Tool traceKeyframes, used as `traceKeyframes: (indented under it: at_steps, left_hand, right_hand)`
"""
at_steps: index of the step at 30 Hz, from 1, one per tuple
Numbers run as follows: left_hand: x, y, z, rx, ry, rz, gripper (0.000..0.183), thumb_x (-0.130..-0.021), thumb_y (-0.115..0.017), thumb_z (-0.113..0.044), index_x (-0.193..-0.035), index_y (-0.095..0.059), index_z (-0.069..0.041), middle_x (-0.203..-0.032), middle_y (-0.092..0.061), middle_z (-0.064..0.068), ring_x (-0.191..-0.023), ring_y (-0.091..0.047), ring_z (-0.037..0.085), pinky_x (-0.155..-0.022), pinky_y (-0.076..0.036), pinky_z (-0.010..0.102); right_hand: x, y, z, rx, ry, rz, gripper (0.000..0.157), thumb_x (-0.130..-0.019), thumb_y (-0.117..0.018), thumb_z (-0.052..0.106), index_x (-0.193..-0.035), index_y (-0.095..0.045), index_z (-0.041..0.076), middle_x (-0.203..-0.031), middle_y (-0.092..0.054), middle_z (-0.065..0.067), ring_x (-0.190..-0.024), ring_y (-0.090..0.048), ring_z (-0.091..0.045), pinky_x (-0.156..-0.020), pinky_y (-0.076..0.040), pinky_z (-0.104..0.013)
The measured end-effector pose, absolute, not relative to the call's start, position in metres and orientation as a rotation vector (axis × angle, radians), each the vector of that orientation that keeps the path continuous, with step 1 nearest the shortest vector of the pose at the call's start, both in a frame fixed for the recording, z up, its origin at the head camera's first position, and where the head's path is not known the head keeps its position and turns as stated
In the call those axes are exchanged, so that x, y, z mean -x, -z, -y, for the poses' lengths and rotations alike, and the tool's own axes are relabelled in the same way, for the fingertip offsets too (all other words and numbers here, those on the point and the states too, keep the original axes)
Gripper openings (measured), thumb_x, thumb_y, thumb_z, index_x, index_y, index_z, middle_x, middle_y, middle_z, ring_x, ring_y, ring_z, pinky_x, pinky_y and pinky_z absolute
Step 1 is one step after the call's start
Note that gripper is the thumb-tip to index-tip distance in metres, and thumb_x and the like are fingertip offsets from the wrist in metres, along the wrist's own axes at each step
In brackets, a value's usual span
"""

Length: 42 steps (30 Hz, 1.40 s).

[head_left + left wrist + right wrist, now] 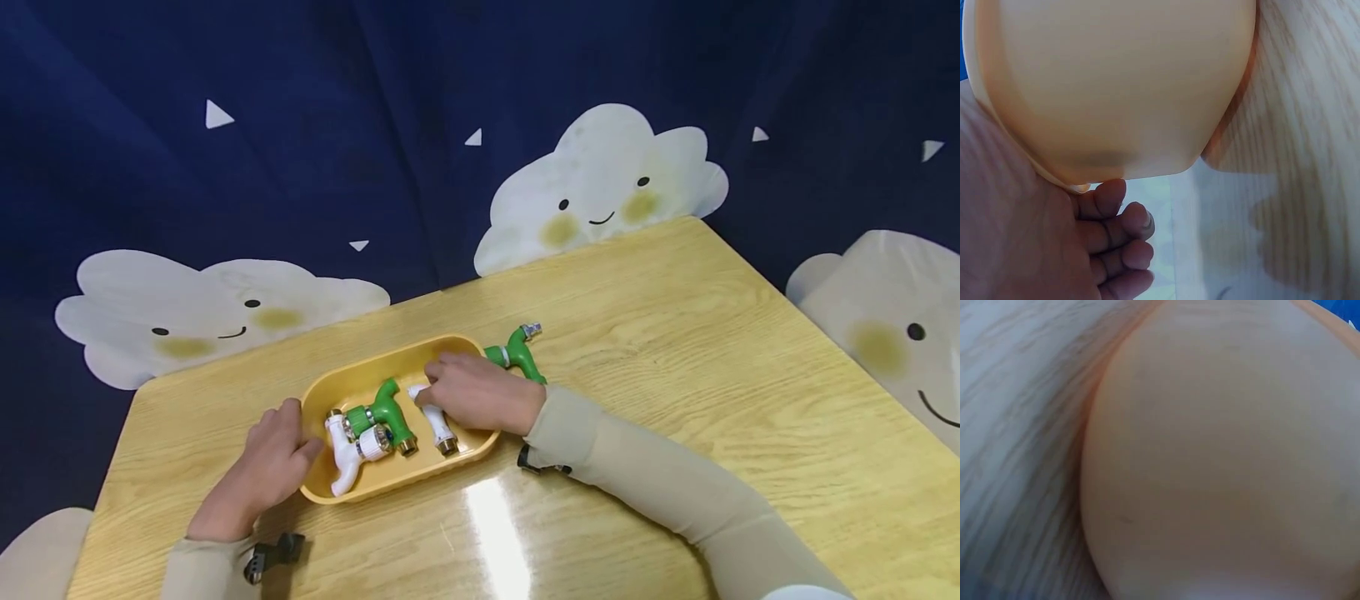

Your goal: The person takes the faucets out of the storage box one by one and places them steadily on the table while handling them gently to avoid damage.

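A yellow plastic basin (397, 483) sits on the wooden table, its outer wall filling much of both wrist views. At its left end, my left hand (273, 454) grips the rim, with curled fingers (1138, 219) showing in the left wrist view. My right hand (480, 392) reaches over the basin's right end and holds a white tap (437, 421), whose brass threaded end points toward me; the hand covers part of it. A green tap (386, 412) and another white tap (347, 458) lie together in the basin's left half. The right wrist view does not show the right hand.
Another green tap (519, 354) with a metal tip lies on the table (675, 375) just outside the basin's right end, partly behind the right hand. A dark blue curtain (420, 125) with cloud faces hangs behind the table's back edge.
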<state>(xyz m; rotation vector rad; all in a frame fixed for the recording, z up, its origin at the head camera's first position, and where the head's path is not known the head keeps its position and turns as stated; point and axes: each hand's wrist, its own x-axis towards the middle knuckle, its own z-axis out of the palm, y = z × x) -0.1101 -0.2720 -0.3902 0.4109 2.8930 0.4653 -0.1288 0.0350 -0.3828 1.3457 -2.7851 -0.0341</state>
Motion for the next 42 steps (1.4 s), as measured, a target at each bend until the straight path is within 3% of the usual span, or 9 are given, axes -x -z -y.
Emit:
traceKeyframes:
  at_steps: [7,17,25,33,42]
  left_hand:
    - [0.1083,0.3899,0.2769,-0.393,-0.46,-2.895,0.018,-0.093,-0.057,-0.018,-0.097,-0.046,-0.004,-0.084,-0.047,0.008,-0.086,-0.045,0.028,-0.077,-0.031,0.04]
    - [0.1091,0.3884,0.2748,-0.404,-0.482,-2.911,0.015,-0.091,-0.057,-0.016,-0.095,-0.046,-0.005,-0.081,-0.047,0.008,-0.085,-0.046,0.028,-0.077,-0.032,0.04]
    - [0.1113,0.3879,0.2722,-0.395,-0.471,-2.886,0.016,-0.092,-0.056,-0.016,-0.096,-0.045,-0.006,-0.082,-0.045,0.008,-0.086,-0.044,0.029,-0.078,-0.031,0.041]
    - [0.114,0.3888,0.2726,-0.409,-0.482,-2.887,0.018,-0.092,-0.058,-0.018,-0.097,-0.046,-0.005,-0.082,-0.047,0.008,-0.087,-0.045,0.028,-0.077,-0.032,0.042]
    - [0.1146,0.3885,0.2729,-0.418,-0.485,-2.892,0.017,-0.092,-0.056,-0.017,-0.096,-0.046,-0.003,-0.082,-0.047,0.009,-0.087,-0.046,0.03,-0.078,-0.033,0.043]
  right_hand:
    - [0.1292,0.3822,-0.0311,-1.361,0.032,2.774,0.03,-0.107,-0.053,0.014,-0.12,-0.076,0.028,-0.095,-0.069,0.001,-0.081,-0.05,-0.015,-0.078,-0.047,-0.028]
    - [0.1274,0.3812,-0.0312,-1.34,0.011,2.828,0.03,-0.108,-0.05,0.017,-0.12,-0.076,0.026,-0.095,-0.069,0.001,-0.085,-0.055,-0.015,-0.084,-0.05,-0.031]
    - [0.1269,0.3813,-0.0336,-1.354,0.01,2.807,0.032,-0.1,-0.059,0.003,-0.116,-0.077,0.025,-0.093,-0.073,0.0,-0.085,-0.062,-0.016,-0.083,-0.053,-0.031]
    - [0.1277,0.3812,-0.033,-1.355,0.008,2.827,0.031,-0.101,-0.059,0.005,-0.118,-0.076,0.024,-0.096,-0.075,-0.002,-0.086,-0.067,-0.015,-0.08,-0.056,-0.031]
    - [0.1266,0.3793,-0.0326,-1.364,-0.01,2.826,0.031,-0.101,-0.059,0.002,-0.115,-0.077,0.024,-0.091,-0.074,0.001,-0.083,-0.064,-0.014,-0.077,-0.053,-0.029]
